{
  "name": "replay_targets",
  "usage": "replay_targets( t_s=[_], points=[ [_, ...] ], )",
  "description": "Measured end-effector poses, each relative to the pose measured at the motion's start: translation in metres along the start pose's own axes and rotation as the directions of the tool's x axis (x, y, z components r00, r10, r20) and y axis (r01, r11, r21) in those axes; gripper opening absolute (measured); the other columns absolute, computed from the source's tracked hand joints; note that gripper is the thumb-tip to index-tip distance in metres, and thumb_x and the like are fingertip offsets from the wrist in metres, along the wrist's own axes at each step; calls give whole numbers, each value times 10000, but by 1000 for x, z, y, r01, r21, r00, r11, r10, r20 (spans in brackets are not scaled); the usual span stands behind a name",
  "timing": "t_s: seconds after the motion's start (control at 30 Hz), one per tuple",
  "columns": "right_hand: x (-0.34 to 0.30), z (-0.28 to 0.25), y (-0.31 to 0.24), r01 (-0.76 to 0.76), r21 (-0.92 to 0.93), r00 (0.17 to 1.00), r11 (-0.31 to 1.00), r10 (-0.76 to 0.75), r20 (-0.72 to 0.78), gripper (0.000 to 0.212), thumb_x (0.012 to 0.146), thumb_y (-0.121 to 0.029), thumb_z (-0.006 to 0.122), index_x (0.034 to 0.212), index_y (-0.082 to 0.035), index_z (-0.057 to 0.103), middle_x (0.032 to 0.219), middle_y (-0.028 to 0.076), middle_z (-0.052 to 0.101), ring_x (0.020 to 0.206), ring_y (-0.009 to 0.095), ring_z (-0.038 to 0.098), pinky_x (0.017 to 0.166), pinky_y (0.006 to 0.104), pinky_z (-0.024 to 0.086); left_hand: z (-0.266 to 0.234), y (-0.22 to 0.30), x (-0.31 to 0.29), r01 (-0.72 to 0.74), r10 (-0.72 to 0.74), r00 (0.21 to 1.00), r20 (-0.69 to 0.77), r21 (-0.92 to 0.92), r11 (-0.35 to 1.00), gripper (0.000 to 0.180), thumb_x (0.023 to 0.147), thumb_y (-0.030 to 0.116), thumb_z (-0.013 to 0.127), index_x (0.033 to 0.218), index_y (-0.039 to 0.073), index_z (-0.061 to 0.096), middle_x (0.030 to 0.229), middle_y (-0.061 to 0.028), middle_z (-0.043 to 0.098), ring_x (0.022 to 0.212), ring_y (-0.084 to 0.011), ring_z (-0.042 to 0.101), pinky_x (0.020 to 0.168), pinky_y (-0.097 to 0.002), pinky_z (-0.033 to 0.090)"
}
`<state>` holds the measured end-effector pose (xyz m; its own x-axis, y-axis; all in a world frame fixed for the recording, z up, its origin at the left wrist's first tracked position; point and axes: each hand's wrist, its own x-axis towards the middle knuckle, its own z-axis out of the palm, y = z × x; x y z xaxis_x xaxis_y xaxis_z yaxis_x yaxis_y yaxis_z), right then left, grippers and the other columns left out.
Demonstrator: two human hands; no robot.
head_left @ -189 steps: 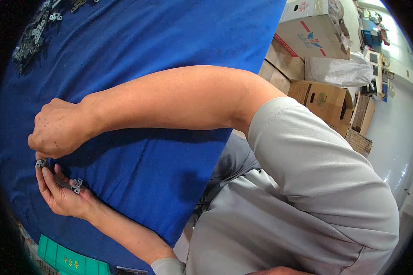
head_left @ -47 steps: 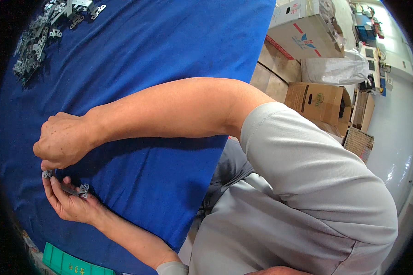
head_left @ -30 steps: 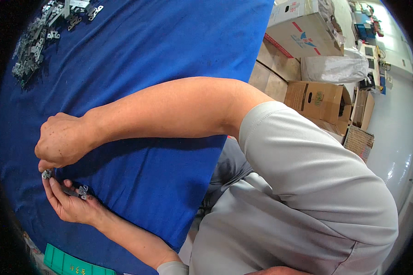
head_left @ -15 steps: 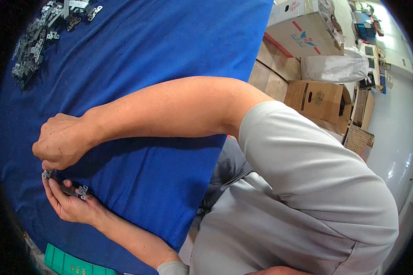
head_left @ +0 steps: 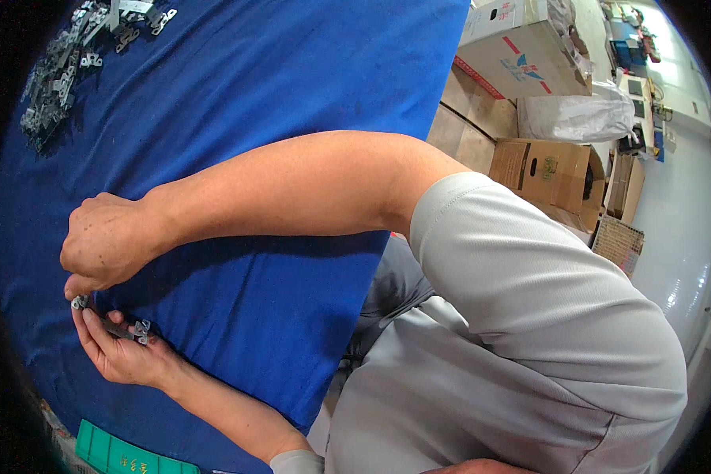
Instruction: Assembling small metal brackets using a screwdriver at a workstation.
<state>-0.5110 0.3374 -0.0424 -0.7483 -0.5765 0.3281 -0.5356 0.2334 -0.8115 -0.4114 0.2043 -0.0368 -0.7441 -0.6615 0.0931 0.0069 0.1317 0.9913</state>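
My left hand [head_left: 130, 359] lies palm up above the blue cloth, its fingers curled round a metal hinge [head_left: 121, 328]. One bright end of the hinge shows by the thumb and palm, the other at the fingertips. Just beyond it my right hand [head_left: 107, 243] is closed, back upward, with the thumb tip touching or almost touching the hinge's far end. Its other fingers are tucked under, so whatever they grip is hidden. At the far left a heap of small metal hinge parts [head_left: 59, 79] rests on the cloth.
The blue cloth [head_left: 292, 71] covers the table under both arms. A green plastic tray [head_left: 130, 452] stands at the lower left edge. To the right on the floor are a white carton [head_left: 517, 55], a brown cardboard box [head_left: 545, 174] and a white plastic sack [head_left: 573, 117].
My right hand has shifted slightly, its thumb tip drawing a little toward the left at the hinge's end. The left hand and the hinge stay almost in place.
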Motion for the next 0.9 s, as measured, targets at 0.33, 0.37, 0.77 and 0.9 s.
replay_targets(
  t_s=[0.33,0.37,0.77,0.9],
  points=[
    [3,4,4,7,6,1000,1000,-7,4,376,877,-400,630,826,-40,725,766,193,704,765,396,698,679,494,553,4,2,-1,10,-10,1000,-9,-26,1000,221,951,46,628,1140,-66,649,1067,-151,715,623,-79,567,530,-168,440],
    [3,3,4,-14,-4,999,1000,14,34,355,855,-405,634,844,-65,739,807,186,715,802,401,699,703,499,552,5,2,-2,8,-8,1000,-5,-42,999,221,950,48,629,1139,-66,649,1066,-152,716,621,-79,568,529,-167,442],
    [5,8,10,0,-23,999,1000,1,33,375,879,-417,624,876,-59,737,808,195,713,800,400,700,706,501,551,4,2,-1,34,-34,999,5,-36,999,215,931,70,667,1129,-15,676,1029,-85,720,640,-79,574,532,-181,441],
    [3,10,14,33,74,999,997,-32,-23,383,884,-425,627,871,-57,732,805,197,712,798,403,699,706,501,551,6,1,-2,16,-15,1000,12,-36,999,231,966,56,612,1161,-66,639,1087,-172,711,621,-76,573,524,-164,447]
  ],
)
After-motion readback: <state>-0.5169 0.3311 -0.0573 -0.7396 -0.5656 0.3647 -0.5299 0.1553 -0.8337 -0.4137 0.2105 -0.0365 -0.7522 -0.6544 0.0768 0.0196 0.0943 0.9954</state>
